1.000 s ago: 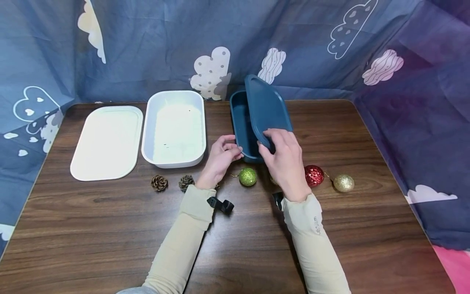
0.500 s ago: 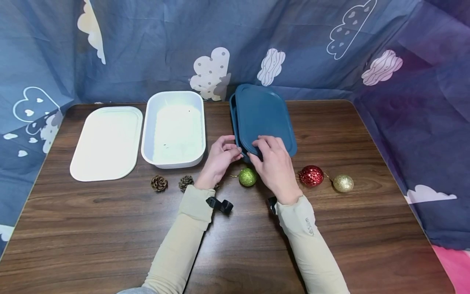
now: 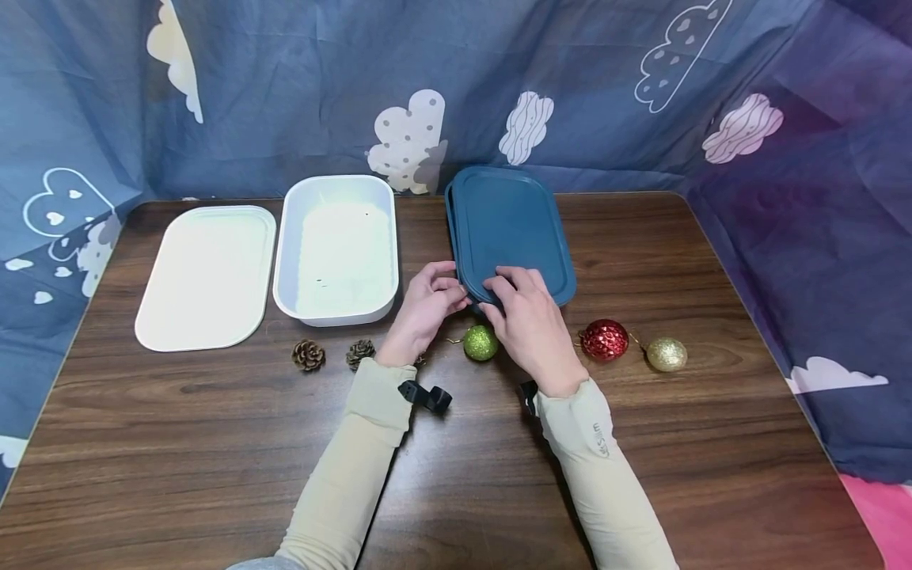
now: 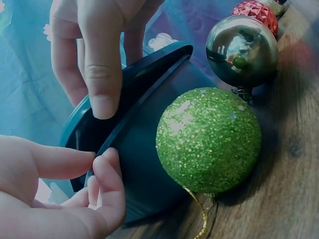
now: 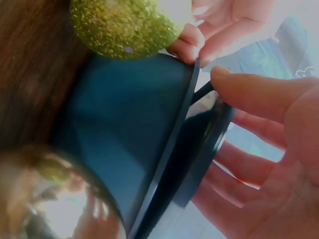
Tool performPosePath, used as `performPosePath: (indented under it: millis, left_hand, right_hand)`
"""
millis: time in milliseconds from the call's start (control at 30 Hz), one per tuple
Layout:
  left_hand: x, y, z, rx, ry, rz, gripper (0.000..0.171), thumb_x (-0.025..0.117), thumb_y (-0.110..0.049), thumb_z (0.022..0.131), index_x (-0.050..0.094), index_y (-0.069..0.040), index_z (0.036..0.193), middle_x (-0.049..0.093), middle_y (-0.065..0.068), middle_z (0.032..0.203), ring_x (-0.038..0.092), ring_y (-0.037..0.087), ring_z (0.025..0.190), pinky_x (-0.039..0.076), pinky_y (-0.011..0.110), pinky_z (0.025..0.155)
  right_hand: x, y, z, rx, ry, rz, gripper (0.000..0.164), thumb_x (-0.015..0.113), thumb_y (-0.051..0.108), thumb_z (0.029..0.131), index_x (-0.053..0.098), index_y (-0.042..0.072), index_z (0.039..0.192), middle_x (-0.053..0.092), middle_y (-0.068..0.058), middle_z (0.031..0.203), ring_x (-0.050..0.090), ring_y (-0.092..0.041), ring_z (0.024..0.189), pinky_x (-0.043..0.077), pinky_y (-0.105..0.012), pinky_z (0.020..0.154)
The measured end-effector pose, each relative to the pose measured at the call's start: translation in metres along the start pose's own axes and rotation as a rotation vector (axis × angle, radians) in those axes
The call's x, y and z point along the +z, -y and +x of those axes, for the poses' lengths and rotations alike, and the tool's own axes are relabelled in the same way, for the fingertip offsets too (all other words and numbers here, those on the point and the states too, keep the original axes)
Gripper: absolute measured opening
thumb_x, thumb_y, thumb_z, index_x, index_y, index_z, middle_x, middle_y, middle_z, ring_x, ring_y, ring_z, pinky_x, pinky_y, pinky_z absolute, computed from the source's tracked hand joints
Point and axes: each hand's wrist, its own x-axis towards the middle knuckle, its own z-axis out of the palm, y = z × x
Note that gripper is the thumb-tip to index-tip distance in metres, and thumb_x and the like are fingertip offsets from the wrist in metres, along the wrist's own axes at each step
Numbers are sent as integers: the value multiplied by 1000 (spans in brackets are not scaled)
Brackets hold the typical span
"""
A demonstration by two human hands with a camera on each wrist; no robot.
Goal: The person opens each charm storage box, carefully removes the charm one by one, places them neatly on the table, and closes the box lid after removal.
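My left hand (image 3: 427, 305) pinches the near-left rim of a dark blue plastic box (image 4: 149, 144) between thumb and finger. A matching blue lid (image 3: 509, 226) lies over the box, slightly askew, with a gap between lid and rim at the near end in both wrist views. At the lid's near edge, my right hand (image 3: 530, 336) holds it, thumb at the edge and fingers over the top. A glittery green ball ornament (image 4: 209, 142) sits close to the box's near wall. The inside of the box is mostly hidden by the lid.
A white box (image 3: 336, 318), open-topped, stands left of the blue one, with its white lid (image 3: 207, 277) flat beside it. Pine cones (image 3: 309, 355) lie in front. A red ornament (image 3: 604, 340), a glittery gold ornament (image 3: 666, 355) and a shiny gold ornament (image 4: 241, 50) are rightward.
The blue lid has come down from a steep tilt to lie nearly flat over the box, shifting slightly left. My right hand has lowered leftward with it; the left hand has stayed put.
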Motion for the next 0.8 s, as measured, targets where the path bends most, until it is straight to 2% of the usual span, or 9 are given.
performPosePath:
  millis: [367,600,800]
  left_hand:
    - [0,-3,-1,-28,9,-8,48,48,12,92,40,1,138,51,6,90,59,12,73,53,15,70]
    - [1,-2,1,-43,0,-11,47,44,10,92,41,-1,138,54,6,91,59,16,76,52,16,68]
    - [0,-2,1,-38,1,-14,46,44,7,93,41,-1,138,55,7,87,60,14,74,51,16,68]
  right_hand:
    - [-4,-4,0,1,85,9,27,67,14,90,66,4,115,57,-17,129,50,-34,118,45,-45,101]
    - [-2,-5,1,0,93,7,26,67,11,90,66,3,115,57,-17,129,49,-34,118,45,-44,102]
    - [0,-6,1,9,98,14,26,68,11,89,66,4,114,57,-17,129,49,-34,118,45,-45,102]
